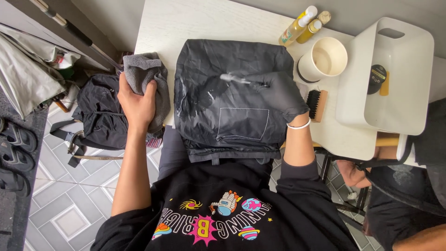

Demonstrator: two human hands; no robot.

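The left hand (138, 100) grips a grey cloth (146, 76); the gloved right hand (278, 93) holds what looks like a toothbrush (234, 79) on the black garment (223, 116).

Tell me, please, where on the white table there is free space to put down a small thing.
The white table is bare along its far edge, behind the folded black garment, left of the yellow bottles. The right side is crowded: cream cup, brush and white bin. The left hand presses a grey cloth at the left edge.

White table (186, 18), grey tiled floor (69, 204)
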